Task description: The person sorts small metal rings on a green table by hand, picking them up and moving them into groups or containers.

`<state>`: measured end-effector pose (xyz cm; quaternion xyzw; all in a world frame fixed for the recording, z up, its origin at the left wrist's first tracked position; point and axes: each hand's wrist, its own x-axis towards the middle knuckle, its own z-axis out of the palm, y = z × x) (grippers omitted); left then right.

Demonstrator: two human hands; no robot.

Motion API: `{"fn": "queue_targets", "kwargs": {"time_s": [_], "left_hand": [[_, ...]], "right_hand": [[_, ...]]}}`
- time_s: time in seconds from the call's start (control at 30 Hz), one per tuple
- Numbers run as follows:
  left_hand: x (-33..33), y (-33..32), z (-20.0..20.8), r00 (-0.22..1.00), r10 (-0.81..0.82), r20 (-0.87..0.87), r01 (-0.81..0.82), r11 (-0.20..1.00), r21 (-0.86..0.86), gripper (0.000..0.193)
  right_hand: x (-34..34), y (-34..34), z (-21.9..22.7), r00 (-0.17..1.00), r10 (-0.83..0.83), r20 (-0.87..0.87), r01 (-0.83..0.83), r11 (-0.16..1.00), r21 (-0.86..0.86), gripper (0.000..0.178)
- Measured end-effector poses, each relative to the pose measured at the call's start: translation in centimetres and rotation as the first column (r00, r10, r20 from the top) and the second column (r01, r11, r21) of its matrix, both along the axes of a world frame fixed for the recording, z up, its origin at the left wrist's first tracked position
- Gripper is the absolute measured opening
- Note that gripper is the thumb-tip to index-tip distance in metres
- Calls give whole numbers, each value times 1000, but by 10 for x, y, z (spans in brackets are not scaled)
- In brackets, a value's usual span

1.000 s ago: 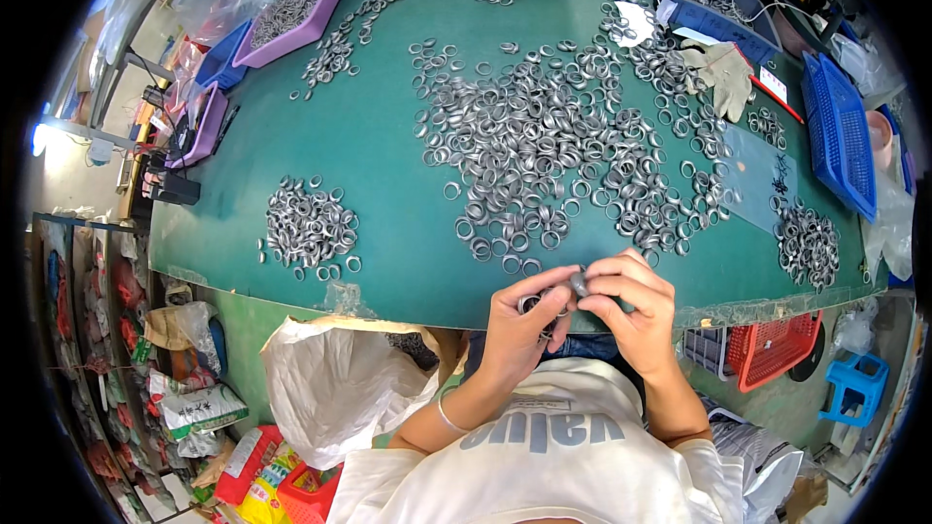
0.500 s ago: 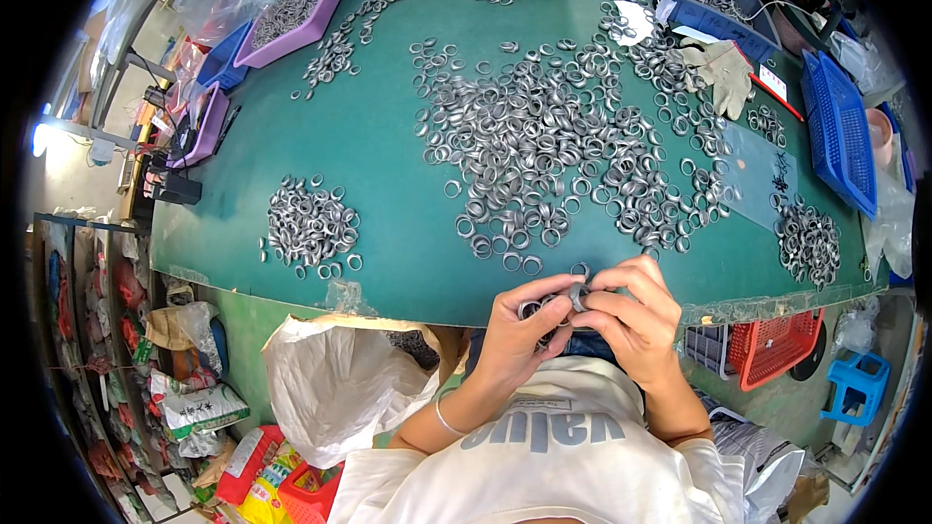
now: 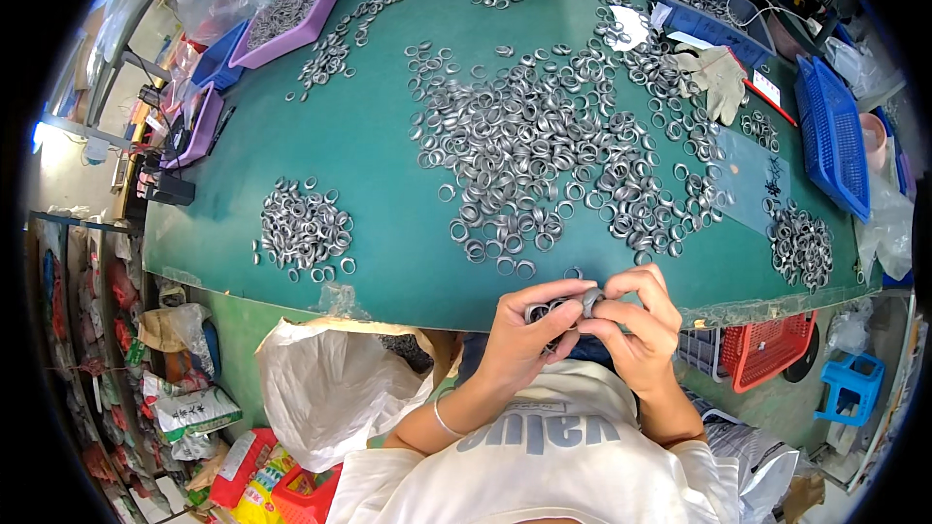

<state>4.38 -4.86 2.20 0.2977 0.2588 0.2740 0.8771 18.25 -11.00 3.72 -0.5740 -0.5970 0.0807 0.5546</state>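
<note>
Over the near edge of the green table, my left hand point(image 3: 521, 335) is closed around several grey metal rings point(image 3: 537, 312), partly hidden by its fingers. My right hand point(image 3: 639, 322) pinches one ring point(image 3: 590, 302) between thumb and fingers, right beside the left fingertips. Just beyond my hands lies a wide heap of the same rings point(image 3: 524, 136), spread over the middle of the table. A smaller pile of rings point(image 3: 303, 228) sits at the left, and another pile point(image 3: 802, 247) at the right near the edge.
Purple point(image 3: 320, 15) and dark blue bins point(image 3: 718, 24) with metal parts stand at the far left and far right. A glove point(image 3: 718, 82) and blue baskets point(image 3: 833, 136) are on the right. Below the edge hangs an open white sack point(image 3: 330, 398); a red basket point(image 3: 767, 354) is right.
Both hands stay together near the edge, and the ring in my right fingers has tilted slightly. The whole view has shifted a little. At the upper left another person's hand now shows by a plastic bag.
</note>
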Motion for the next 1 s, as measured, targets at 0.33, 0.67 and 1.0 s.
{"fn": "queue_targets", "kwargs": {"time_s": [0.33,0.67,1.0], "left_hand": [[8,-1,5,999,-14,45,15,999,-28,23],[11,1,16,994,-111,9,111,994,-14,20],[14,-2,21,995,-103,-2,103,995,6,20]], "right_hand": [[1,-4,-2,996,-81,46,79,996,43,20],[1,-11,3,987,-122,101,114,990,86,22],[2,-16,8,969,-158,192,141,985,103,20]]}}
